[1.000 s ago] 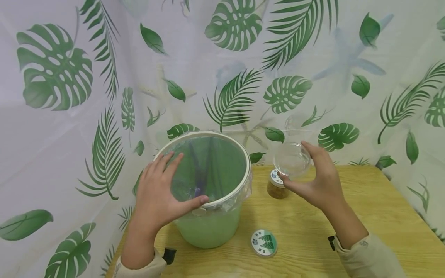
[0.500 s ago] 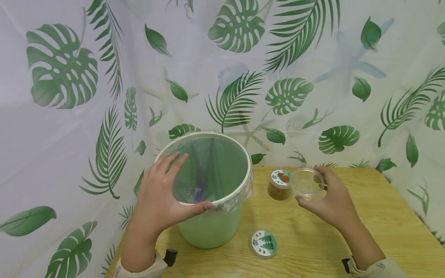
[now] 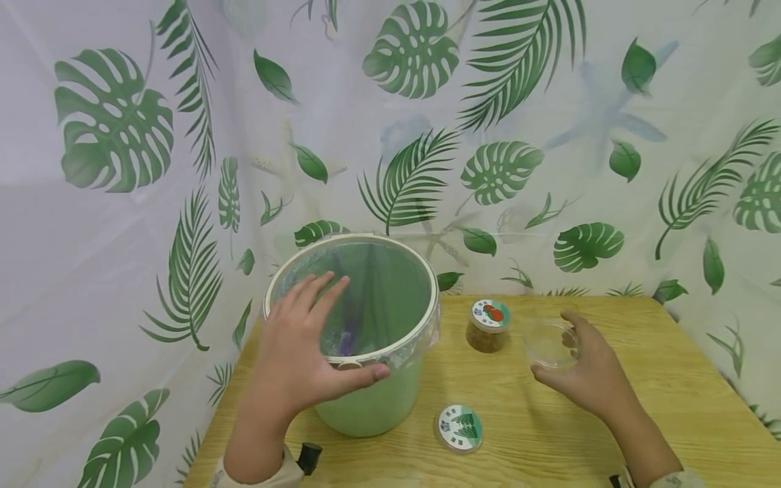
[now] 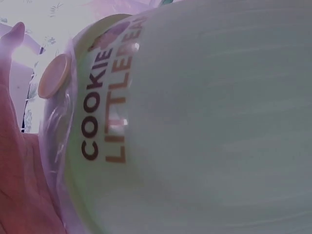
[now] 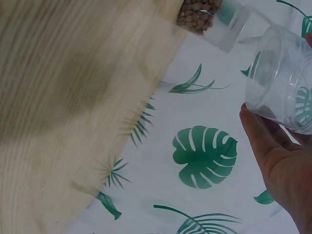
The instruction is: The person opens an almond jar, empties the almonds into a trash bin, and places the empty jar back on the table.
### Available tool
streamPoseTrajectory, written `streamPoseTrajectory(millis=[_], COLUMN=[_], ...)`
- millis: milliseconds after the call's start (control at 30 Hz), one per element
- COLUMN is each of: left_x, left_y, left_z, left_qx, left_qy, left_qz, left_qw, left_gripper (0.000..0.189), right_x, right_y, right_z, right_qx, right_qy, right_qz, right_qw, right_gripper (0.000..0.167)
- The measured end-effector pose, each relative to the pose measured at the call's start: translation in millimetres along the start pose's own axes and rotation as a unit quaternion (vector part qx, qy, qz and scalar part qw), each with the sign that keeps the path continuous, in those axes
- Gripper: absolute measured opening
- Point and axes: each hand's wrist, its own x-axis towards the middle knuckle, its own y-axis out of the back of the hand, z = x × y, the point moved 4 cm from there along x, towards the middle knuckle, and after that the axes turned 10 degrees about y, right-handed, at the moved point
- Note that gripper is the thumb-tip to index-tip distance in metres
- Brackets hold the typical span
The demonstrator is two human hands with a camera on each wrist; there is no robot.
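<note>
In the head view my left hand (image 3: 295, 359) hovers over the near left rim of a pale green trash bin (image 3: 378, 400), fingers spread and thumb extended. Whether it touches the rim I cannot tell. A clear plastic liner hangs over that rim; the left wrist view shows brown lettering on the bin's side (image 4: 204, 122). On the right, my right hand (image 3: 594, 376) grips a small clear plastic jar (image 3: 549, 344) between thumb and fingers, above the table. The jar (image 5: 273, 73) has no lid and looks see-through in the right wrist view.
A lidded jar (image 3: 488, 327) of brown pellets, with red pictures on its lid, stands right of the bin. Nearer lies a round lid (image 3: 460, 428) with a green leaf picture. Leaf-patterned cloth (image 3: 415, 183) hangs behind the wooden table (image 3: 525, 440).
The right hand has carried the clear jar down and to the right, away from above the pellet jar. The left hand has shifted slightly right over the bin's rim.
</note>
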Motion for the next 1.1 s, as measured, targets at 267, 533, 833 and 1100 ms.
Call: streamPoseTrajectory(millis=[267,533,833,1100], left_x=[-2.1,-2.9,-1.2,-3.7], left_y=[-4.0,-6.4,-6.8,-7.0], left_z=[9.9,19.7,31.2,42.3], left_qx=[-0.008,-0.003,-0.008,-0.021], left_qy=[-0.018,-0.034,-0.054,-0.077], left_qz=[0.000,-0.008,-0.008,-0.006], left_qw=[0.9998,0.9994,0.9985,0.9968], left_gripper=[0.120,0.122,0.123,0.124], right_x=[-4.7,-9.4,-12.9,-15.5], right_y=[-9.4,-13.5,-18.0,-17.3], right_z=[17.6,28.6,38.5,43.1], right_qx=[-0.008,-0.015,-0.010,-0.036], right_qy=[-0.019,-0.032,-0.058,-0.073], right_qz=[-0.041,-0.070,-0.105,-0.126], right_qw=[0.9989,0.9970,0.9928,0.9887], right_gripper=[0.113,0.116,0.117,0.115])
